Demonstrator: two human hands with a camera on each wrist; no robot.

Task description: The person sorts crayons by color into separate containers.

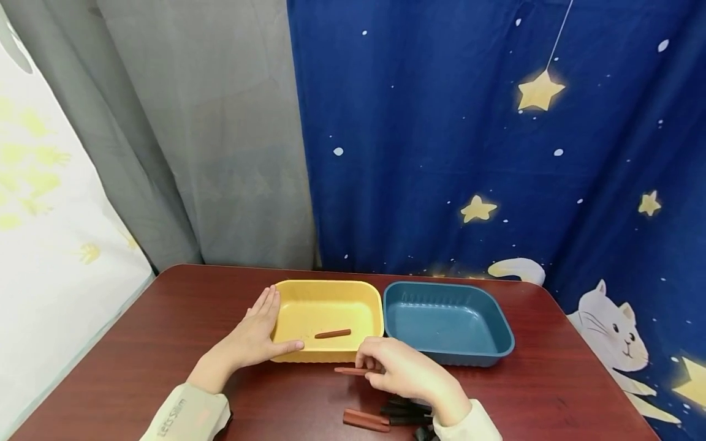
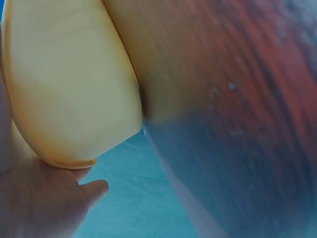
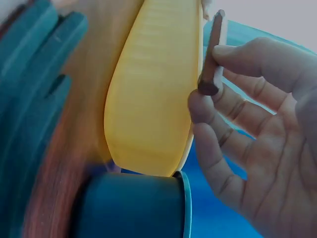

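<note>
On the dark red surface, just in front of the yellow tray, the right hand pinches a brown stick between thumb and fingertips, its grip closed on one end. The stick is short, slim and reddish-brown, held level above the surface. The left hand lies flat against the yellow tray's left wall, fingers straight, holding nothing. The yellow tray contains one similar brown stick. The blue tray stands touching it on the right. More brown and dark sticks lie near the right wrist.
</note>
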